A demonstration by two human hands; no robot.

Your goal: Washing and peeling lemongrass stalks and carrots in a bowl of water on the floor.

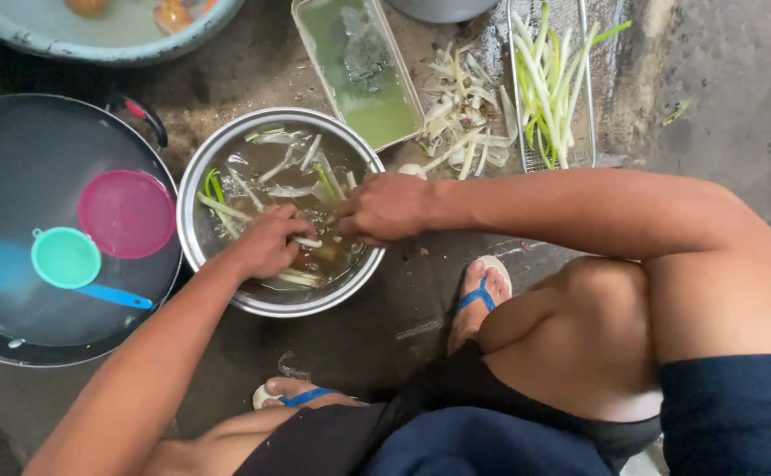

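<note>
A round metal bowl (199, 231) of murky water sits on the wet concrete floor, with pale green and white vegetable stalks (290, 164) floating in it. My left hand (266, 242) reaches into the bowl from the left, fingers curled around a stalk at the water's surface. My right hand (384, 208) comes in over the right rim, fingers bent down and pinching the same piece where the two hands meet. The fingertips are partly hidden by the water and by each other.
A large dark pan (24, 167) at left holds a pink lid (126, 213) and a teal strainer (66, 257). Behind stand a rectangular tray of greenish water (361, 66), a pile of peelings (460, 115) and a wire basket of cleaned stalks (548, 84). My sandalled feet (481, 295) are close by.
</note>
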